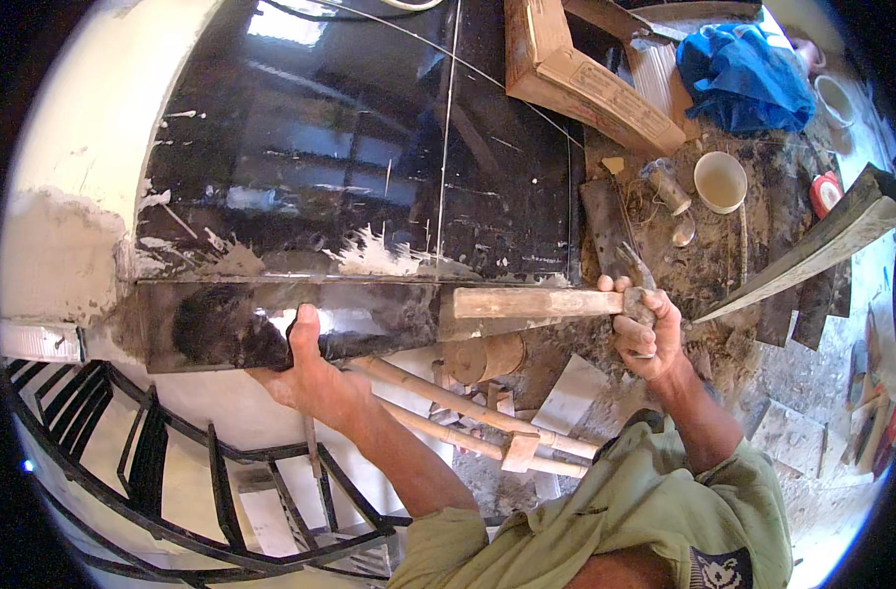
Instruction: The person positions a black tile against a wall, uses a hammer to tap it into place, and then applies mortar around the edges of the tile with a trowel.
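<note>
My left hand (pixel 318 378) holds the lower edge of a narrow, glossy dark tile strip (pixel 227 326). Its thumb lies on the strip's face, while the other fingers are mostly hidden beneath. In my right hand (pixel 656 339) is a hammer (pixel 536 302), gripped around its metal head. The hammer's wooden handle points left, with its end over the right part of the strip; whether it touches cannot be made out. Large black tiles (pixel 360 177), split by pale joint lines and smeared with grey-white mortar, adjoin the strip's upper edge.
A black metal railing (pixel 222 491) curves below left, near bamboo poles (pixel 458 398). At the right are an open cardboard box (pixel 605 93), a blue plastic bag (pixel 742 79), a white bucket (pixel 720 183) and a long dusty beam (pixel 811 240). Tile offcuts (pixel 571 393) litter the dirty floor.
</note>
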A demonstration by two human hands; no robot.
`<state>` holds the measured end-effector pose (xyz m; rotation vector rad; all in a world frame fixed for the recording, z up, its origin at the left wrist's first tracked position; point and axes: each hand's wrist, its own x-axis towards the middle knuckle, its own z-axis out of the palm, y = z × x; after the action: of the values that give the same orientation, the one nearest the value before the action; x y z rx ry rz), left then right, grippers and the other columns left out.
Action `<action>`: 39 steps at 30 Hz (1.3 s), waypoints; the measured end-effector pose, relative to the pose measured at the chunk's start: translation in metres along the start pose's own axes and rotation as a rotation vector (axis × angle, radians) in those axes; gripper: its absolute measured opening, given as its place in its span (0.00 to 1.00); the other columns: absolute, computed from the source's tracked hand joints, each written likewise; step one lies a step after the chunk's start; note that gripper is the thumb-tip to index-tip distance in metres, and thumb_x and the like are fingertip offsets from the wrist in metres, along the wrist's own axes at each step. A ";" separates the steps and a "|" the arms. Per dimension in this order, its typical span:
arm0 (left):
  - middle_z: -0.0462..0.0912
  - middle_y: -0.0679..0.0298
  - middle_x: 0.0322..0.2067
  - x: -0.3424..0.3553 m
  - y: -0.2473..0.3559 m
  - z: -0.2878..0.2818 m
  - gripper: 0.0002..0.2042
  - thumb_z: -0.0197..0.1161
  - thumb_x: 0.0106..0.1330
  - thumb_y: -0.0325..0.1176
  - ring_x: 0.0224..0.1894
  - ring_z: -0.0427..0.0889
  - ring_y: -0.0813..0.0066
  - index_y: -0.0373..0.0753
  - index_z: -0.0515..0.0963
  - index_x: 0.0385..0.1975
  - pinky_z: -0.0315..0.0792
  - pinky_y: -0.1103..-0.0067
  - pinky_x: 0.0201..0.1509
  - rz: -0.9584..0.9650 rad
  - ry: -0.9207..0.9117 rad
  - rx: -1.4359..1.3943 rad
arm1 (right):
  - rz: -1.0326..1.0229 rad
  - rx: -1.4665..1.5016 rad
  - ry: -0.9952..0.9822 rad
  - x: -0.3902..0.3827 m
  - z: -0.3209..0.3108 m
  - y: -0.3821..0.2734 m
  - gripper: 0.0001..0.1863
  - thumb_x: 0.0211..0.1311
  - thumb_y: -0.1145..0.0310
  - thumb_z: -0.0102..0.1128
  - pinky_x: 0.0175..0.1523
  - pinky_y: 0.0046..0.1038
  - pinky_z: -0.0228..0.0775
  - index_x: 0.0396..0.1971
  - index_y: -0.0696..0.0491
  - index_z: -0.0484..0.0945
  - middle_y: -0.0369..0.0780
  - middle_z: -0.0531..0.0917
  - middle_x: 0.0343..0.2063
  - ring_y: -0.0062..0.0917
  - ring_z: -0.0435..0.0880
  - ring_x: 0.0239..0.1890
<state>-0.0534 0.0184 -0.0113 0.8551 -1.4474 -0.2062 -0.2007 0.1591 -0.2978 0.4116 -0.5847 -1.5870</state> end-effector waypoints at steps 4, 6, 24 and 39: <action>0.79 0.58 0.45 -0.001 0.004 0.001 0.28 0.70 0.48 0.25 0.42 0.80 0.67 0.32 0.71 0.53 0.79 0.72 0.43 -0.021 0.016 0.013 | -0.016 0.018 0.009 -0.003 -0.016 -0.002 0.17 0.61 0.69 0.52 0.12 0.21 0.68 0.48 0.62 0.74 0.48 0.73 0.57 0.25 0.74 0.15; 0.79 0.58 0.45 -0.001 0.003 0.002 0.28 0.70 0.48 0.25 0.42 0.80 0.66 0.33 0.71 0.53 0.79 0.72 0.42 -0.010 0.002 0.018 | 0.027 -0.007 -0.023 0.008 -0.023 0.005 0.17 0.62 0.69 0.51 0.11 0.21 0.67 0.49 0.62 0.73 0.49 0.73 0.56 0.25 0.74 0.15; 0.74 0.55 0.54 -0.018 -0.007 0.006 0.34 0.70 0.52 0.21 0.50 0.77 0.65 0.35 0.63 0.61 0.78 0.72 0.53 0.051 -0.100 0.050 | 0.031 -0.002 -0.030 0.016 -0.030 0.013 0.15 0.60 0.72 0.52 0.10 0.21 0.64 0.47 0.59 0.74 0.48 0.76 0.53 0.24 0.69 0.11; 0.76 0.56 0.50 -0.010 -0.011 0.004 0.30 0.67 0.50 0.16 0.47 0.79 0.65 0.33 0.67 0.57 0.79 0.71 0.47 0.135 -0.100 -0.035 | 0.026 -0.013 -0.065 0.015 -0.037 0.007 0.16 0.59 0.71 0.52 0.10 0.20 0.64 0.47 0.58 0.75 0.48 0.75 0.53 0.24 0.71 0.12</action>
<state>-0.0552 0.0154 -0.0262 0.7245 -1.5845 -0.1736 -0.1746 0.1397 -0.3222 0.3422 -0.6267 -1.5832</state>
